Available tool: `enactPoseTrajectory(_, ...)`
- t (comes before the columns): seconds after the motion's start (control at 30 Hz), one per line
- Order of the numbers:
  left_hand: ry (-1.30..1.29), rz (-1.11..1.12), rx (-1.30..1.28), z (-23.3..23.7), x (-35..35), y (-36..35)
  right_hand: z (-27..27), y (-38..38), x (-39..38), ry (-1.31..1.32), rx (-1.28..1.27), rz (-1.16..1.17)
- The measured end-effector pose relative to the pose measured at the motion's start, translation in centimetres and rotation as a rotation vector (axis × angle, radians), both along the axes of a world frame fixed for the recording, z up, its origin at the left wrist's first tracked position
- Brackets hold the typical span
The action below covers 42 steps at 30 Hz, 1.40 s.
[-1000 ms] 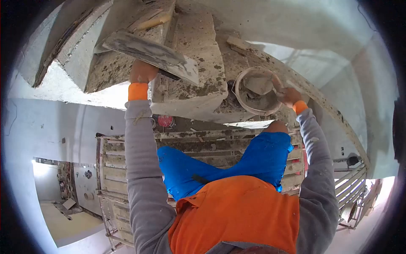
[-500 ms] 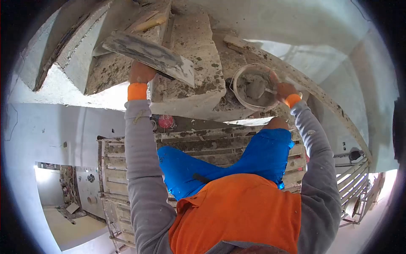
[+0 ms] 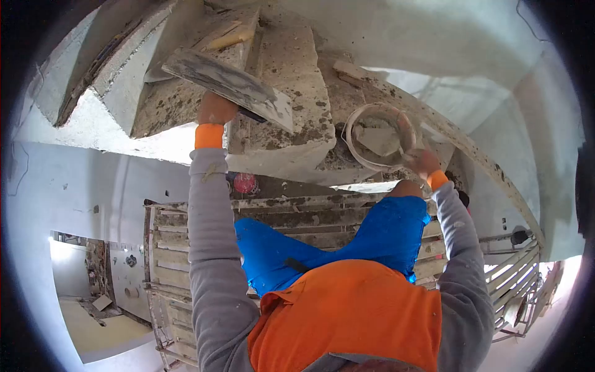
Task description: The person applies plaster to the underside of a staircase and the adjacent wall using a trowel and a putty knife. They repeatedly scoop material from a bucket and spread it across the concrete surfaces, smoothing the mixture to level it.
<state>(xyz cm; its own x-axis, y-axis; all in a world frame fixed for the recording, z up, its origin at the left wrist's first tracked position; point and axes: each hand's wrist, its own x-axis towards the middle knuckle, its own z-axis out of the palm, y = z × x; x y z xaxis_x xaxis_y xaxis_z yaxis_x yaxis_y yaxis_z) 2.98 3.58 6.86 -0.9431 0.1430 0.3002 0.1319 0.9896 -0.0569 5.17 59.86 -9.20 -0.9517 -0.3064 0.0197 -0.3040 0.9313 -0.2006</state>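
My left hand (image 3: 215, 110) grips the handle under a flat plaster board (image 3: 230, 84), smeared grey and held up against the spattered concrete stair steps (image 3: 291, 80). My right hand (image 3: 423, 162) holds a trowel (image 3: 380, 140) whose blade lies inside a round white bucket (image 3: 351, 137) of grey plaster. The bucket stands on a stair step just above my knee. Both wrists show orange cuffs below grey sleeves.
I crouch on worn wooden scaffold planks (image 3: 297, 214) with a drop to a lower floor (image 3: 93, 322) at the left. A red disc (image 3: 245, 183) lies under the step edge. A wooden strip (image 3: 350, 69) rests on the stair, and a metal railing (image 3: 514, 260) stands at the right.
My right hand has drawn back and down toward the bucket's near rim, the trowel blade staying inside. The plaster board in my left hand has shifted slightly right.
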Motion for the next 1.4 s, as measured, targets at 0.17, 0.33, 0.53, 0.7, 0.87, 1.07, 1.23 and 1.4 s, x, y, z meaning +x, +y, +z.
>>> enactPoseTrajectory(0.17, 0.191, -0.062, 0.129, -1.6, -0.4, -0.5, 2.5, 0.3, 3.3, 0.044, -0.075, 0.024)
enactPoseTrajectory(0.33, 0.160, 0.084, 0.423, -0.2, 1.1, 1.4, 9.3, -1.1, 4.2, 0.207, -0.104, 0.092)
enactPoseTrajectory(0.53, 0.049, 0.119, 0.498, 1.6, 2.7, 2.0, 25.3, -9.5, 5.2, 0.570, -0.200, 0.349)
enactPoseTrajectory(0.7, 0.223, 0.074, 0.382, -0.4, 1.8, 1.5, 37.0, -16.2, 4.8, 1.023, -0.026, 0.465)
enactPoseTrajectory(0.87, -0.119, 0.187, 0.429, 2.5, 3.2, 2.0, 47.2, -22.6, 3.6, 1.342, 0.060, 0.522)
enactPoseTrajectory(1.07, 0.129, 0.146, 0.431, -0.1, 1.7, 1.6, 55.5, -22.5, 3.8, 1.277, -0.071, 0.410)
enactPoseTrajectory(1.23, 0.130, 0.122, 0.563, 2.2, 4.0, 2.2, 51.6, -17.2, 0.1, 1.360, -0.120, 0.327)
enactPoseTrajectory(1.4, 0.120, 0.139, 0.521, 0.6, 2.2, 1.9, 52.2, -24.4, 1.4, 1.560, 0.065, 0.424)
